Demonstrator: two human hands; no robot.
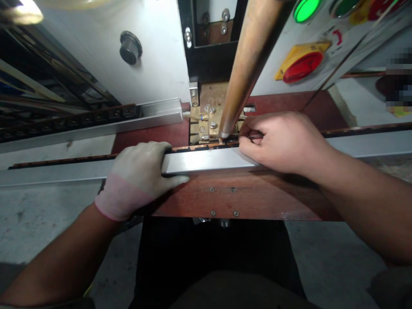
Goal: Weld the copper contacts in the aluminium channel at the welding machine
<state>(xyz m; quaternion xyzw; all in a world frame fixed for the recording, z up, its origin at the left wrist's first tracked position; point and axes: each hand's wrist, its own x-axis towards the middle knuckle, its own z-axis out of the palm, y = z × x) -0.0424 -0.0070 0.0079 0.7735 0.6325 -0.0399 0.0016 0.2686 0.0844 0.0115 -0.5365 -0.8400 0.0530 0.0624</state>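
A long grey metal channel (206, 159) lies across a reddish-brown machine table (257, 199). My left hand (141, 176), in a pale glove, lies over the channel left of centre, fingers curled round its top edge. My bare right hand (283, 141) rests on the channel to the right, fingers pinched on a small dark part at the channel's back edge. Just left of those fingers a copper rod (247, 64) comes down at a slant onto a brass fixture (206, 122).
A second grey metal channel (96, 124) lies at the back left. Behind stands a white machine housing with a black knob (130, 48). At the upper right sit a red and yellow switch (302, 64) and a lit green lamp (305, 9).
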